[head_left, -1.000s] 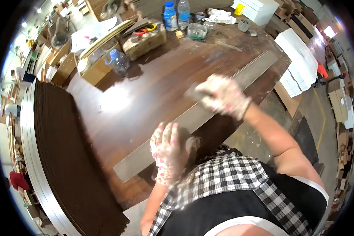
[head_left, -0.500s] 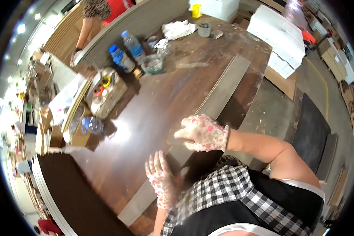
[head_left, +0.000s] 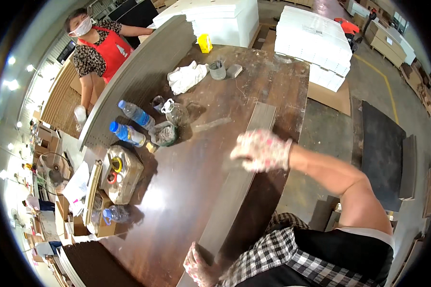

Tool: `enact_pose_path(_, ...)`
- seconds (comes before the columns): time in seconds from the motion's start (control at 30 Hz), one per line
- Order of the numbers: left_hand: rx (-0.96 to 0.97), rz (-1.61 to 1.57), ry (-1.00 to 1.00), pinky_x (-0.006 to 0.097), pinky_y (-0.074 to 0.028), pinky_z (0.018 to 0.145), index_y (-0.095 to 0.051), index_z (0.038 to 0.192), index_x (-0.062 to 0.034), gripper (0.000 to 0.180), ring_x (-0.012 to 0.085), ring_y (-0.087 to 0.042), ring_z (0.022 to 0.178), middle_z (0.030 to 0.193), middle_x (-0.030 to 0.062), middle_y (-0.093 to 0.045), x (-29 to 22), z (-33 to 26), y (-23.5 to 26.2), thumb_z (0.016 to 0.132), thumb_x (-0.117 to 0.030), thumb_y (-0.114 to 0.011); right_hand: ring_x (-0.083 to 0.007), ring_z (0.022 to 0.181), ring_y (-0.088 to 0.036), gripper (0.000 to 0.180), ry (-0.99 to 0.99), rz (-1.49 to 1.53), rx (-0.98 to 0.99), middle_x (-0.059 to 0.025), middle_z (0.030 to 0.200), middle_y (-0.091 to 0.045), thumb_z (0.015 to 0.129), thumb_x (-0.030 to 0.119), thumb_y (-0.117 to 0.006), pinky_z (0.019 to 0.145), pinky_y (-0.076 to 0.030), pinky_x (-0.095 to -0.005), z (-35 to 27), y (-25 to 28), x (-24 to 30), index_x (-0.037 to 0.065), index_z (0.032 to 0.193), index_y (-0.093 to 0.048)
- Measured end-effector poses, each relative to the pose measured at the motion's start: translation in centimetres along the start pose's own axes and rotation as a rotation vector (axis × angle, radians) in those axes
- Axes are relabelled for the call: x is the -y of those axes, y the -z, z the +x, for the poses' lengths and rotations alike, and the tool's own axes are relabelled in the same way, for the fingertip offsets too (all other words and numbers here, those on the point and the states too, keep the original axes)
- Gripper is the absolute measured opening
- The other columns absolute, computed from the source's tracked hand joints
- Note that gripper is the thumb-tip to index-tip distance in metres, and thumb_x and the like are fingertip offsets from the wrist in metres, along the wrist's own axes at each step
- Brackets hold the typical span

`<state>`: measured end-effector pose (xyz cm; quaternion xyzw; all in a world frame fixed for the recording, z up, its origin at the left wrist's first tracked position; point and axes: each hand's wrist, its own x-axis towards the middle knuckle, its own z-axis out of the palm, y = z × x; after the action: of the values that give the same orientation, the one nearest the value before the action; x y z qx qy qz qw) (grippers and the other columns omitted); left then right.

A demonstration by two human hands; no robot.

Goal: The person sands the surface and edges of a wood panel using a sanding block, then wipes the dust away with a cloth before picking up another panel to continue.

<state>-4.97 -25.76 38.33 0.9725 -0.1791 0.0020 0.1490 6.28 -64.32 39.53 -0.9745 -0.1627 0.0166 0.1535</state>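
Note:
A long, narrow grey-brown board (head_left: 230,193) lies lengthwise on the dark brown tabletop (head_left: 191,165), running away from me. My left hand (head_left: 198,268), in a white glove with pink spots, is at the board's near end. Its fingers are closed over the board's left edge. My right hand (head_left: 264,150), gloved alike and smeared by motion, is over the far part of the board. Its fingers curl downward, and whatever they hold is hidden under them.
Blue-capped bottles (head_left: 136,115), a plastic tub (head_left: 164,134) and a white cloth (head_left: 187,78) stand along the far left. Stacked boards (head_left: 139,76) wall the back; a person in a red apron (head_left: 111,55) stands behind. White panels (head_left: 313,40) are piled right.
My right hand has moved away from me along the board. My left hand has slid back to its near end. The view has tilted up, bringing the person behind the stack more into sight.

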Motion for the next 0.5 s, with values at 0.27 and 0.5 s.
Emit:
enact_pose_path(0.27, -0.007, 0.068, -0.112, 0.050, -0.050, 0.093, -0.051, 0.139, -0.0033, 0.083, 0.0426, -0.063, 0.103, 0.119, 0.0236, -0.064, 0.7, 0.7, -0.6, 0.068, -0.032, -0.083, -0.0307, 0.105, -0.066, 0.040, -0.693, -0.136, -0.143, -0.0126, 0.105, -0.071, 0.075, 0.023, -0.072, 0.088, -0.054, -0.0423, 1.1, 7.1, -17.9, 0.014, 0.114, -0.070)
enact_pose_path(0.5, -0.121, -0.125, -0.555, 0.051, -0.049, 0.101, -0.061, 0.129, -0.0001, 0.056, 0.0414, -0.059, 0.117, 0.126, 0.0198, -0.063, 1.9, 1.8, -2.2, 0.088, -0.038, -0.068, -0.0209, 0.085, -0.065, 0.045, -0.464, 1.742, -1.181, -0.0079, 0.103, -0.069, 0.088, 0.013, -0.063, 0.071, -0.054, -0.0324, -11.5, -5.4, -16.2, 0.007, 0.132, -0.059)
